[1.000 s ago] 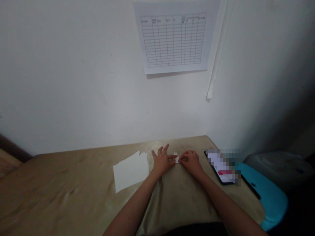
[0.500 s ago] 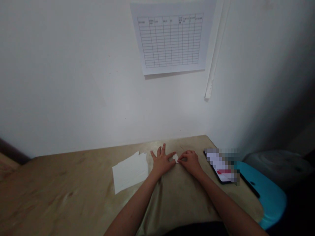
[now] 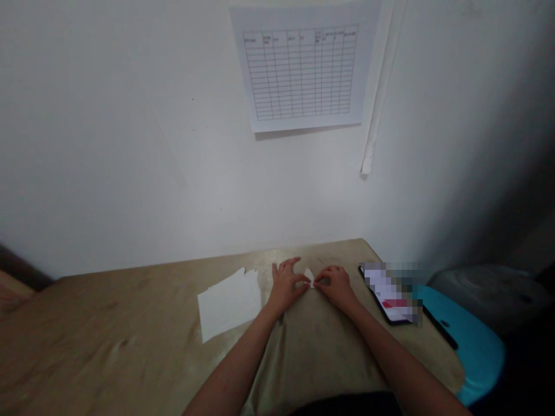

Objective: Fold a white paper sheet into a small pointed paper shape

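A small white piece of paper (image 3: 309, 274) is pinched between my two hands, just above or on the brown-covered table. My left hand (image 3: 287, 285) grips its left edge with thumb and index finger, while the other fingers are raised and bent. At the right edge, my right hand (image 3: 336, 285) pinches it with the fingertips, the rest of the fingers curled. The fingertips hide part of the piece. To the left of my left hand lies a larger torn white sheet (image 3: 229, 306), flat, with a ragged upper right edge.
A phone (image 3: 385, 294) with a lit, blurred screen lies on the table (image 3: 143, 323) to the right. Beyond that edge is a turquoise stool or seat (image 3: 477, 341). A printed table sheet (image 3: 303, 75) hangs on the white wall behind.
My left thumb and index finger have closed onto the small paper piece, and its other fingers have drawn in from a wide spread. My right hand stays nearly in place.
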Tool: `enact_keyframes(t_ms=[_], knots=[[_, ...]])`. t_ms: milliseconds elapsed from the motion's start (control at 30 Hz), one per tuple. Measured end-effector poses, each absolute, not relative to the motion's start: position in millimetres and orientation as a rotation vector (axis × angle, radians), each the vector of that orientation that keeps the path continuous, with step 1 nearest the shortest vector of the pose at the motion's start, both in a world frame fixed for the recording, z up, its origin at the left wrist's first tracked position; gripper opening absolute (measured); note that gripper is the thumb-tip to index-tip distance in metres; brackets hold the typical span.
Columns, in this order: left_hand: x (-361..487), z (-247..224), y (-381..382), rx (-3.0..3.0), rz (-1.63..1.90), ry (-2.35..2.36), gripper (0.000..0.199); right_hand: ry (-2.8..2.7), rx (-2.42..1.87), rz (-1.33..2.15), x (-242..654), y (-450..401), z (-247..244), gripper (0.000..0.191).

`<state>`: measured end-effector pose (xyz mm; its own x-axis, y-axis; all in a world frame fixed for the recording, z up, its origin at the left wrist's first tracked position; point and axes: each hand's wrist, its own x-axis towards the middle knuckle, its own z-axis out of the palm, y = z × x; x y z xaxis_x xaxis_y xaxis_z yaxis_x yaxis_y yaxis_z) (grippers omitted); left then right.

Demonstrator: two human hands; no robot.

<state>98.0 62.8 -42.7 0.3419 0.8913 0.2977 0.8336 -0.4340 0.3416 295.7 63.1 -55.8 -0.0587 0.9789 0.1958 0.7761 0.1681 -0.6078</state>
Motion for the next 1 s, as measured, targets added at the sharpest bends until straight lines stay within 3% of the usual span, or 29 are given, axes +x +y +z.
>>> enact_keyframes(t_ms=[100, 633, 1000], knots=[[96.7, -39.8, 64.3, 2.439, 0.662, 1.55, 0.009, -1.885, -1.662, 0.466, 295.5, 63.3, -55.6, 0.007], [97.3, -30.2, 65.7, 2.297, 0.374, 1.699, 0.021, -1.909, -1.666, 0.45, 296.0, 62.9, -54.5, 0.009], [96.7, -31.8, 65.4, 2.298, 0.394, 1.748, 0.025, -1.92, -1.683, 0.47, 296.6, 65.2, -55.6, 0.009]])
